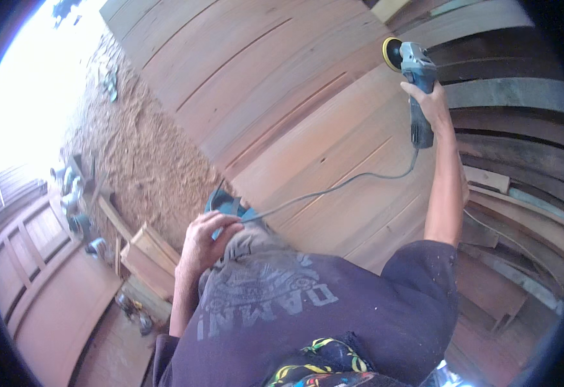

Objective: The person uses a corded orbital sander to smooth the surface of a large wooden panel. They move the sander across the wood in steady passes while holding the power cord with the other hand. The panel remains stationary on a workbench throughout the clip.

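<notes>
My right hand (432, 106) is wrapped round the body of a blue-and-grey angle grinder (417, 71), its arm stretched out to the upper right. A round yellow-edged pad (392, 54) is fitted to the tool's head and faces left, tilted up off the boards. From the tool's lower end a grey cord (333, 188) runs down and left to my left hand (208, 240). That hand is closed by my waist, with the cord between its fingers. Under the tool lies a wide wooden panel (333, 151) with long seams and one small dark knot.
Stacked boards (508, 97) line the right side. Sawdust-covered ground (146, 148) stretches along the panel's left edge. At the lower left are a framed wooden panel (56, 284), a wooden box (150, 255) and several tools. A blue object (227, 203) sits beyond my left hand.
</notes>
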The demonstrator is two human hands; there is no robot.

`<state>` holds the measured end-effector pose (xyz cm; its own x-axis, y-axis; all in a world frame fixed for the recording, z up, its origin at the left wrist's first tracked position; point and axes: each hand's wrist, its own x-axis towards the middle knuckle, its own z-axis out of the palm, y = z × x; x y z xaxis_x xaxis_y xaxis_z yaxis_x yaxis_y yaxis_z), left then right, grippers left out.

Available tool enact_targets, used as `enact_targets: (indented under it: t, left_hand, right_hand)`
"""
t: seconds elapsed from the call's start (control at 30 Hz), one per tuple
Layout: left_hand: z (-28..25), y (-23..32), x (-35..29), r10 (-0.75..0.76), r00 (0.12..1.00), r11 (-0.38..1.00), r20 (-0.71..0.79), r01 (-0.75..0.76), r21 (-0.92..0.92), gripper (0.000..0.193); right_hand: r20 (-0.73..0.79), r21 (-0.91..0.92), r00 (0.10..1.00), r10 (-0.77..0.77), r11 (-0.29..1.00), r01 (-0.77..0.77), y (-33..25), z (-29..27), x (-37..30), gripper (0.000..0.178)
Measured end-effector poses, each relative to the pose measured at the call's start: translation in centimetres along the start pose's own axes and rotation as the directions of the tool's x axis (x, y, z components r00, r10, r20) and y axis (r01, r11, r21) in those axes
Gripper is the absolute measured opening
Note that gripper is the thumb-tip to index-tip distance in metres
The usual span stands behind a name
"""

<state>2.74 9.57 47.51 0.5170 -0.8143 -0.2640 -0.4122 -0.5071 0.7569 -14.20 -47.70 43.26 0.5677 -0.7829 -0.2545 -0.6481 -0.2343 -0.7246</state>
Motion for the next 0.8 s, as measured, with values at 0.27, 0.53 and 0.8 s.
enact_targets:
  t: [0.27,0.53,0.8]
  left_hand:
    - [-1.9,-5.3,-5.5,-0.02,0.997,1.0,-0.081,0.021,0.003,0.014]
    - [-2.8,-8.8,-9.5,-0.06,0.993,0.997,-0.105,0.054,-0.058,0.013]
    - [-0.4,-6.1,-6.3,-0.022,0.999,0.995,-0.041,0.018,-0.101,0.017]
  right_hand:
    - [0.355,-0.142,0.891,-0.283,0.926,0.351,-6.8,14.9,-17.7,0.066]
    - [0.456,-0.351,0.873,-0.172,0.867,0.355,-11.0,21.1,-23.8,0.058]
    - [0.317,-0.399,0.944,-0.089,0.89,0.218,-8.0,15.5,-18.2,0.067]
